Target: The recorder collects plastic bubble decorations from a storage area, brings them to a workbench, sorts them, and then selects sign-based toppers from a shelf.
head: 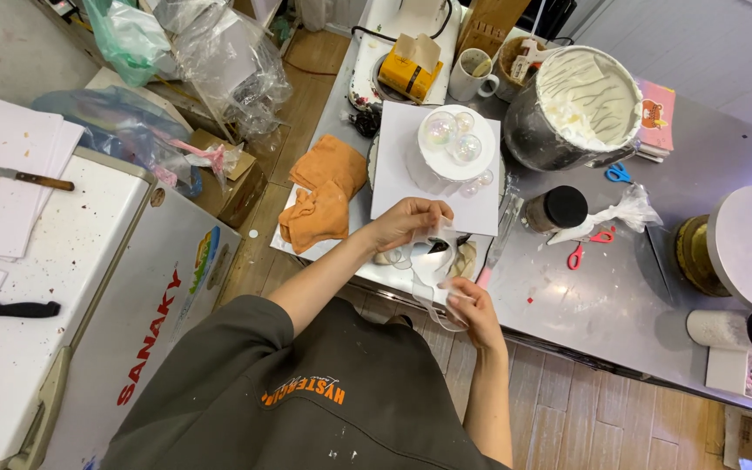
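Right hand (473, 306) pinches the lower end of a clear, curling plastic strip (433, 265) just off the steel worktop's (620, 296) near edge, while left hand (406, 222) pinches its upper end over that edge, just beside the white square board (402, 178) carrying a small white cake (456, 144) topped with iridescent bubbles

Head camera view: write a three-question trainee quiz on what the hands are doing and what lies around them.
1. True or false: both hands hold the clear plastic strip.
2. What sits on top of the white cake? A) clear bubble balls B) strawberries C) candles
3. What colour are the cloths on the steel table?

Key: 1 true, left hand and right hand both grip it. 2 A. 3 orange.
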